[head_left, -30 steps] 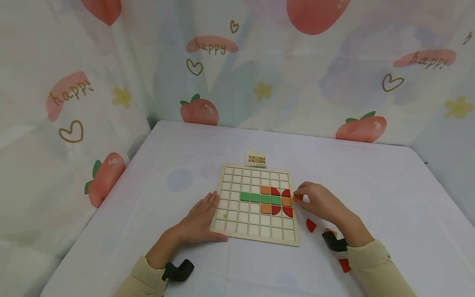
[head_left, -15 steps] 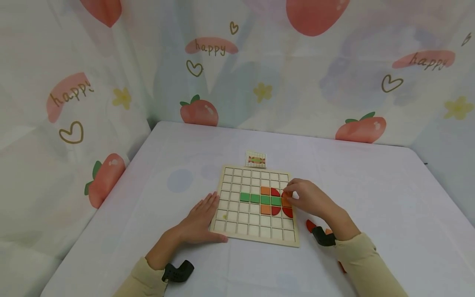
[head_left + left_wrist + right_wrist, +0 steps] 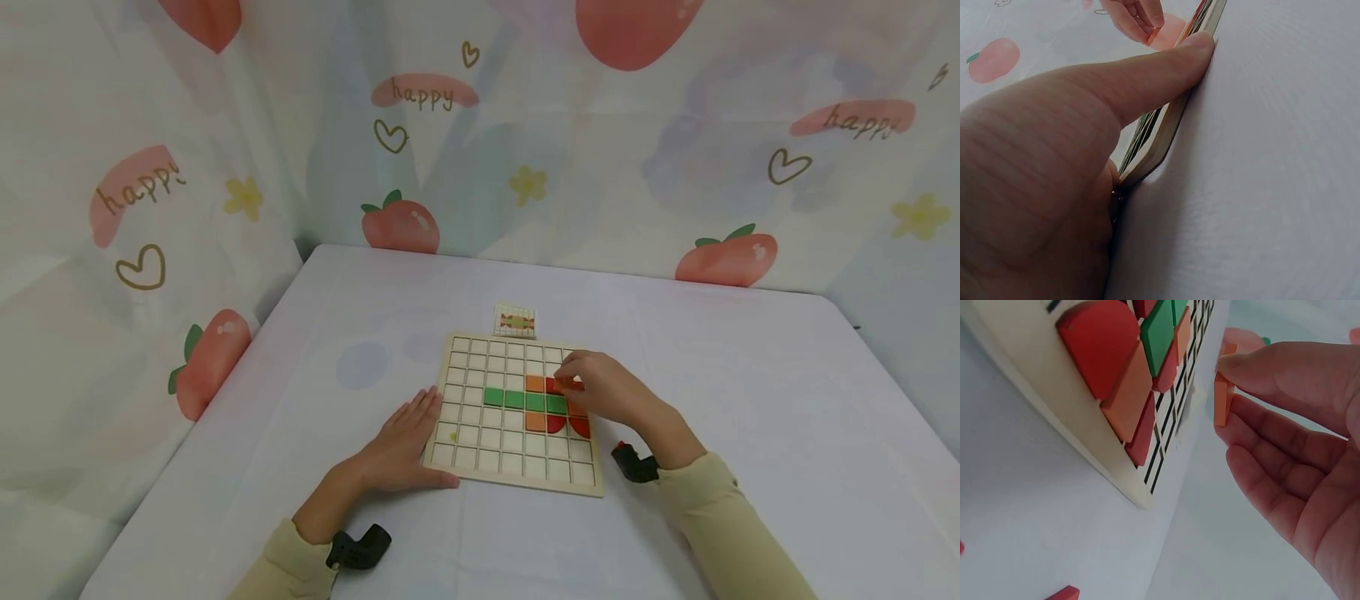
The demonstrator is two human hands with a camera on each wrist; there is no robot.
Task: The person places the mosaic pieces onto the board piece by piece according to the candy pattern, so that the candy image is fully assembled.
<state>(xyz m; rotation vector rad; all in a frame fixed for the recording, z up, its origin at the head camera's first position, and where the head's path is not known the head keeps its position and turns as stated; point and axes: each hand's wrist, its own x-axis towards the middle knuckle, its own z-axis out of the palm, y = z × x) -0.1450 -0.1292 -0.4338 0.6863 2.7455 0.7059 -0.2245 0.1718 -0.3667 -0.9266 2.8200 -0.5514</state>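
Observation:
A square wooden grid board (image 3: 491,460) lies on the white table, with a row of green square tiles (image 3: 514,399) and several orange and red tiles toward its right side. My left hand (image 3: 401,446) rests at the board's near left corner, fingers straight along the left edge, thumb on the front edge. Over the right part of the board, my right hand (image 3: 611,390) pinches an orange tile (image 3: 1222,394) between thumb and fingers. In the right wrist view that tile is seen nearly edge-on and stands clear of the placed red tile (image 3: 1099,344) and orange tile (image 3: 1127,397).
Behind the board sits a small pattern card (image 3: 515,321) with a candy-like figure. A loose red piece (image 3: 1064,594) lies on the table right of the board; the right arm hides other loose pieces in the head view. A printed cloth wall (image 3: 480,150) stands behind the table.
My right hand has carried the orange tile leftward, from beside the board's right edge to above the tiles on its right side. My left hand has stayed in place.

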